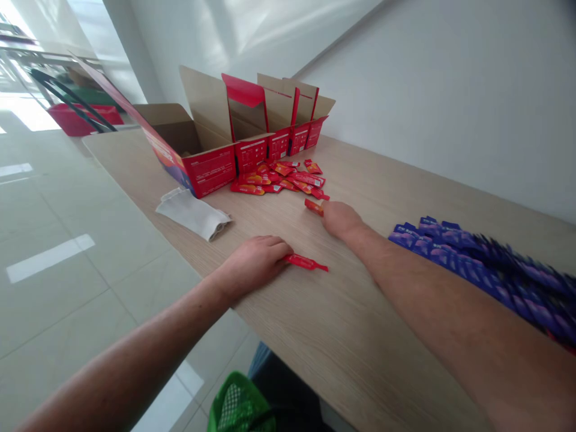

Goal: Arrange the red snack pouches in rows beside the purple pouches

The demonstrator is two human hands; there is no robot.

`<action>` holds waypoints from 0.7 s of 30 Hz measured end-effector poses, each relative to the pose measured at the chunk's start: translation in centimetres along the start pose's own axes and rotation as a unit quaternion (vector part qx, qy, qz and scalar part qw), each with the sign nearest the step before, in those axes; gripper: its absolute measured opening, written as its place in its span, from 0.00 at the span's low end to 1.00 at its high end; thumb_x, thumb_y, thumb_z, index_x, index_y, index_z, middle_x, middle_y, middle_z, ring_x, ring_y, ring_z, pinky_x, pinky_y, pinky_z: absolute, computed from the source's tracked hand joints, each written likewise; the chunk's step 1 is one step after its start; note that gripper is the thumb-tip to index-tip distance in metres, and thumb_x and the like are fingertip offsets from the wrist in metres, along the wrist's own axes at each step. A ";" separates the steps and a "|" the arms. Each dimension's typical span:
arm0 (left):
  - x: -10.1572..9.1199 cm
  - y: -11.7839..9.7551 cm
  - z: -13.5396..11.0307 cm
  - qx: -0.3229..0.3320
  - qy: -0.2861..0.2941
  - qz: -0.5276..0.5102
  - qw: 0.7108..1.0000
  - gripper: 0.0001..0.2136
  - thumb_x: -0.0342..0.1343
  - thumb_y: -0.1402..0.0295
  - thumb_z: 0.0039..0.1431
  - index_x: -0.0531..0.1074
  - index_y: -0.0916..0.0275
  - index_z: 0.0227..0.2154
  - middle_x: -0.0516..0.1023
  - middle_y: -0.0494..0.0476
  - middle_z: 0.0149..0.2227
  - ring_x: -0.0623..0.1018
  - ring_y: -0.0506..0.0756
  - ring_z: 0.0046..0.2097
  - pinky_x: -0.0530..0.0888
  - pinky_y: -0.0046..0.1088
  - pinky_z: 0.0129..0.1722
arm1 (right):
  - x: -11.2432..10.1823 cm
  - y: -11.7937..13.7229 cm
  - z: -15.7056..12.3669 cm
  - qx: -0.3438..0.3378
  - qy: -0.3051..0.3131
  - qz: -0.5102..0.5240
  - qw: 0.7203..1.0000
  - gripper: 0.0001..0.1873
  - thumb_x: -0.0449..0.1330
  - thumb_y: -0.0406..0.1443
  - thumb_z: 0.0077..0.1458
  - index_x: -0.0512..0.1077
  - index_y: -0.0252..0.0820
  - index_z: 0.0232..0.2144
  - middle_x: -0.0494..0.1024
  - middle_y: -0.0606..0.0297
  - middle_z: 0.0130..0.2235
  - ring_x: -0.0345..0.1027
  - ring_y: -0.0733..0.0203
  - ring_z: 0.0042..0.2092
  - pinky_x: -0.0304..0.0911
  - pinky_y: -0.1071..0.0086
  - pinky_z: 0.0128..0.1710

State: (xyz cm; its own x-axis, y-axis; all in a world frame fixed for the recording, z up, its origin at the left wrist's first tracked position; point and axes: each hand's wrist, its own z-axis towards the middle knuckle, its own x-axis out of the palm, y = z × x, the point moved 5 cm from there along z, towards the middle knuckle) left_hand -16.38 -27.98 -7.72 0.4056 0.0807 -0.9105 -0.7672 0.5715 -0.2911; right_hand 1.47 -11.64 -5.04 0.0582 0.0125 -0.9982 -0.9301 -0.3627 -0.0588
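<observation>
Near the table's front edge, my left hand (261,264) is closed on a red sachet (303,261), whose narrow end points right. My right hand (342,219) is farther out, its fingers closed round another red sachet with an orange patch (314,207); part of that one is covered by the hand. Just beyond it lies a loose pile of red sachets (288,178), in front of the open boxes. My right fingertips are mostly hidden behind the hand.
Several open red boxes (211,174) stand in a row against the wall, flaps up. A folded white cloth (193,211) lies beside them. Overlapping blue-purple packets (454,258) lie at the right. A green mesh basket (240,405) is below the table edge.
</observation>
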 end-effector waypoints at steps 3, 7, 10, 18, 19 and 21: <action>-0.5 0.3 -0.4 -0.027 -0.023 -0.004 0.999 0.12 0.51 0.59 0.74 0.77 0.57 0.45 0.83 0.58 0.43 0.83 0.59 0.44 0.77 0.36 0.44 | -2.3 -1.2 -3.0 0.000 -0.010 0.005 1.000 0.13 0.57 0.38 0.69 0.78 0.37 0.49 0.83 0.46 0.47 0.77 0.46 0.49 0.66 0.63 0.46; -1.0 0.8 -0.8 -0.055 -0.042 -0.019 0.997 0.12 0.51 0.59 0.72 0.78 0.57 0.47 0.84 0.58 0.45 0.83 0.59 0.44 0.76 0.36 0.45 | -5.7 -4.6 -10.8 0.009 -0.038 0.036 0.999 0.11 0.61 0.42 0.65 0.77 0.42 0.44 0.84 0.54 0.44 0.77 0.51 0.44 0.62 0.65 0.39; -1.2 1.0 -0.7 -0.093 -0.050 -0.023 0.994 0.13 0.52 0.57 0.71 0.78 0.57 0.45 0.85 0.57 0.43 0.83 0.60 0.43 0.75 0.35 0.44 | -6.8 -8.6 -19.0 0.027 -0.052 0.145 0.988 0.10 0.65 0.44 0.62 0.77 0.45 0.40 0.83 0.62 0.36 0.75 0.56 0.35 0.60 0.66 0.33; -0.8 -0.8 -0.8 -0.231 -0.047 -0.004 0.972 0.16 0.54 0.50 0.68 0.76 0.50 0.51 0.86 0.48 0.41 0.83 0.60 0.41 0.74 0.33 0.41 | -4.1 -22.7 -40.9 0.214 -0.100 0.228 0.945 0.23 0.69 0.54 0.56 0.81 0.54 0.50 0.85 0.64 0.38 0.80 0.47 0.37 0.71 0.60 0.31; -0.6 -0.6 -0.9 -0.245 -0.047 0.002 0.968 0.16 0.54 0.50 0.67 0.76 0.49 0.51 0.86 0.47 0.40 0.83 0.60 0.41 0.74 0.33 0.40 | -4.0 -24.2 -43.4 0.228 -0.114 0.216 0.943 0.22 0.68 0.53 0.58 0.81 0.57 0.51 0.86 0.64 0.41 0.81 0.45 0.40 0.73 0.58 0.34; 0.2 0.3 -1.0 -0.268 -0.044 0.014 0.962 0.16 0.55 0.48 0.65 0.76 0.46 0.51 0.85 0.46 0.39 0.83 0.61 0.42 0.74 0.33 0.40 | -4.1 -27.2 -47.9 0.258 -0.146 0.184 0.937 0.19 0.67 0.52 0.60 0.81 0.63 0.52 0.86 0.64 0.47 0.81 0.42 0.45 0.75 0.53 0.40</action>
State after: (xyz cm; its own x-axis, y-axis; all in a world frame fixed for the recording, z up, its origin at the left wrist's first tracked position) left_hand -17.02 -28.64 -8.32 0.4036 0.1720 -0.8986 -0.9149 0.0677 -0.3980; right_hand 43.88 -46.47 1.11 -0.3336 0.2570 -0.9070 -0.9233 0.1055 0.3694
